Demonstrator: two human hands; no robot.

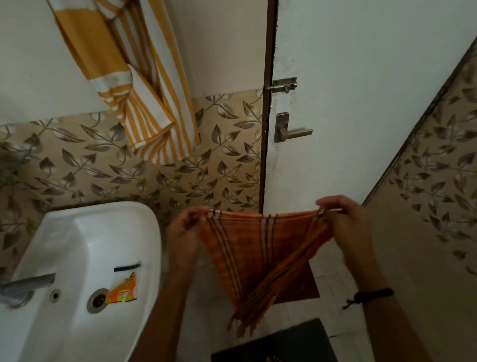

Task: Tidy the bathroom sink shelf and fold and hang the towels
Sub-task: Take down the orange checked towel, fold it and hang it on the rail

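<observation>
– Forearms reach out from below; what do the hands have?
– The left hand (pixel 183 229) and the right hand (pixel 346 225) each pinch a top corner of an orange towel (pixel 262 251) with curled fingers. Its upper edge is stretched level between them.
– And the rest of it?
– It hangs down to a fringed point above the floor, just right of the white sink (pixel 57 243).
– Any other towel?
– A yellow striped towel (pixel 146 89) hangs bunched on the wall above the sink, left of the door (pixel 337 94). A small packet (pixel 124 289) lies in the basin beside the drain.
</observation>
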